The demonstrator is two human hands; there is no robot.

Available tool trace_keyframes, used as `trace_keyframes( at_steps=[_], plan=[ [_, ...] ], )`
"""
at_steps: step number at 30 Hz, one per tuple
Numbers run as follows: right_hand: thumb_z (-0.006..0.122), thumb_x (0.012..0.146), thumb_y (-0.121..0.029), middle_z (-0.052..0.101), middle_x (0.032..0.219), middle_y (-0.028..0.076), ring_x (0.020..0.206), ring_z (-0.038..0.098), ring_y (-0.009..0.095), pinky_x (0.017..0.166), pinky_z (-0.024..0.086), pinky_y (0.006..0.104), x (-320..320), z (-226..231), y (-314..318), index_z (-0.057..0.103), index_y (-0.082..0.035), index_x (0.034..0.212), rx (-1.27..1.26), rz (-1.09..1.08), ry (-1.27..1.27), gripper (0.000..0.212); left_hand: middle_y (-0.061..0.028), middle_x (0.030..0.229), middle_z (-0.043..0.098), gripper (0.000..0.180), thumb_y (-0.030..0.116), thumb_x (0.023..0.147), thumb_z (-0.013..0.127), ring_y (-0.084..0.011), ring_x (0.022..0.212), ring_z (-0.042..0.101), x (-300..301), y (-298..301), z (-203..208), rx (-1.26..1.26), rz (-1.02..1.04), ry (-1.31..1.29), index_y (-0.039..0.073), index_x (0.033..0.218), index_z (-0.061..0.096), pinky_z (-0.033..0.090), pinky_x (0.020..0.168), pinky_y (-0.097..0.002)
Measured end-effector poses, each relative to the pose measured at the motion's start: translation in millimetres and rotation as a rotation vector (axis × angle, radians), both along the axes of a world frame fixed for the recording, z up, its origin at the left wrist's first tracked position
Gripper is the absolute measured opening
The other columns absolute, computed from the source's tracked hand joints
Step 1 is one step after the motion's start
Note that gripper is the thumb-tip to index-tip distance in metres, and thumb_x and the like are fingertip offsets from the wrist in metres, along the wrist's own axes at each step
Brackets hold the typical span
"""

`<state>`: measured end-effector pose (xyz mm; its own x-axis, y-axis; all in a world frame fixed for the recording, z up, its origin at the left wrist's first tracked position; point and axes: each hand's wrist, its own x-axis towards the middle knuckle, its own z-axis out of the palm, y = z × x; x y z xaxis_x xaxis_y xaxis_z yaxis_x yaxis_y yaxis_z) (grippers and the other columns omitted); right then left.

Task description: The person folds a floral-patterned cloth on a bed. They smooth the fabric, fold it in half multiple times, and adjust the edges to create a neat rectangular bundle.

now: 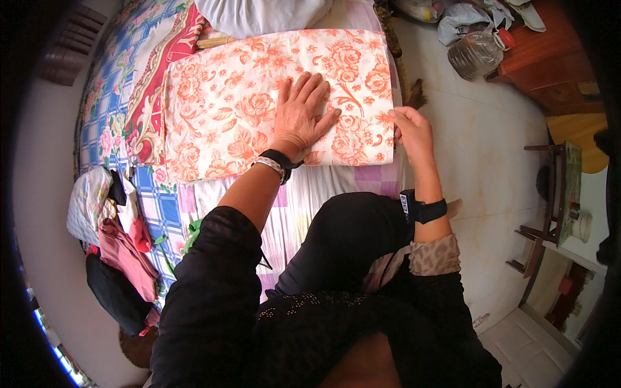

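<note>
So right up close there's the person's black top with little studs across it, and a bent leg in black just past that. The floral cloth, white with orange roses, is lying folded flat on the bed, out in front of the person. Left hand is pressed palm-down on it, fingers spread, not gripping anything. Right hand has the cloth's right edge pinched between thumb and fingers, pretty sure. There's a red and cream cloth poking out on the left, a heap of clothes nearer on that side, and a clear plastic jug with a red cap over on the floor, top right.
</note>
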<state>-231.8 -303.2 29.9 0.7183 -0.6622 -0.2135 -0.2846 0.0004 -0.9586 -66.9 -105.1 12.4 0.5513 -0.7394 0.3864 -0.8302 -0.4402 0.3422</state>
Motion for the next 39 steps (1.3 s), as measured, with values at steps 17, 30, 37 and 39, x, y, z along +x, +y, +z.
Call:
trace_keyframes(
  at_steps=[17, 30, 37, 39],
  plan=[
    [0.066, 0.092, -0.030, 0.065, 0.075, 0.005, 0.067, 0.060, 0.015, 0.063, 0.048, 0.0319, 36, -29, -29, 0.066, 0.001, 0.097, -0.164, 0.000, 0.009, 0.032, -0.0127, 0.144, 0.049, 0.061, 0.050, 0.089, 0.057, -0.0295, 0.140, 0.037, -2, 0, 4, 0.006, -0.002, 0.005, 0.008, 0.134, 0.055, 0.018, 0.118, -0.0500],
    [0.058, 0.094, -0.045, 0.066, 0.074, 0.012, 0.062, 0.060, 0.021, 0.060, 0.047, 0.0340, 47, -6, -40, 0.068, -0.005, 0.091, -0.462, -0.045, 0.120, 0.041, -0.0111, 0.144, 0.050, 0.060, 0.050, 0.089, 0.058, -0.0292, 0.140, 0.038, 0, -1, -1, -0.007, 0.000, -0.030, 0.009, 0.133, 0.057, 0.017, 0.119, -0.0494],
    [0.061, 0.093, -0.041, 0.068, 0.078, 0.015, 0.070, 0.064, 0.027, 0.068, 0.049, 0.0375, 56, -37, -57, 0.069, -0.004, 0.092, -0.515, 0.016, 0.099, 0.038, -0.0110, 0.144, 0.051, 0.060, 0.050, 0.090, 0.055, -0.0288, 0.140, 0.037, 1, -2, -1, -0.020, -0.019, -0.011, 0.009, 0.133, 0.056, 0.018, 0.118, -0.0500],
    [0.064, 0.092, -0.038, 0.059, 0.069, -0.002, 0.059, 0.052, 0.010, 0.053, 0.041, 0.0270, 44, -49, -65, 0.067, -0.004, 0.082, -0.080, -0.317, 0.061, 0.036, -0.0116, 0.144, 0.050, 0.060, 0.049, 0.090, 0.056, -0.0282, 0.141, 0.037, 1, -2, -1, 0.008, -0.008, -0.016, 0.009, 0.134, 0.056, 0.018, 0.119, -0.0495]
  ],
)
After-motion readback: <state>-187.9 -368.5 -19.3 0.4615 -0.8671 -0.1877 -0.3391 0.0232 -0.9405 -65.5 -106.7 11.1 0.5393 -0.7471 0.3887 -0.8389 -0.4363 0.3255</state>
